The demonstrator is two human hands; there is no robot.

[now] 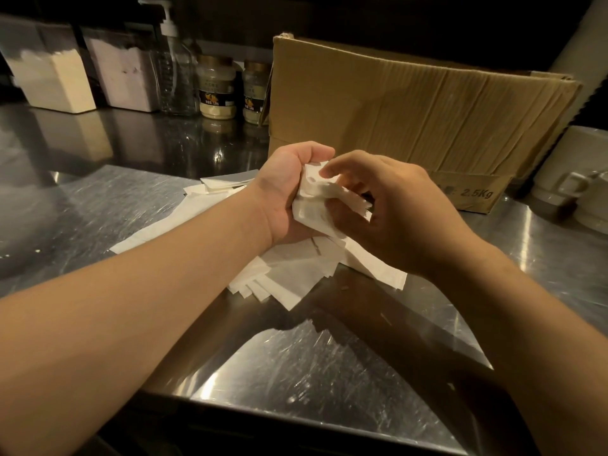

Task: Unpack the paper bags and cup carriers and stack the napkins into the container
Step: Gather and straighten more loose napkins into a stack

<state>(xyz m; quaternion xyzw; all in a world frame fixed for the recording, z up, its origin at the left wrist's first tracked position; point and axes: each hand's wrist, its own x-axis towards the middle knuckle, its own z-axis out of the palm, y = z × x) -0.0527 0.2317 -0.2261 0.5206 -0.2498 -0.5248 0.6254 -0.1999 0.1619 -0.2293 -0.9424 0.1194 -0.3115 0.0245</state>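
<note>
A bundle of white napkins (316,199) is held up over the steel counter between both hands. My left hand (289,189) grips the bundle from the left, fingers curled round it. My right hand (394,205) holds the bundle's right side, thumb on top and fingers underneath. More loose white napkins (279,278) lie fanned out on the counter beneath the hands and trail off to the left. A brown cardboard box (411,103) stands just behind the hands; its inside is hidden.
The steel counter (312,363) runs to a front edge near me. At the back left stand two white containers (56,80), a clear pump bottle (172,77) and two powder jars (217,90). White cups (582,179) sit at the right.
</note>
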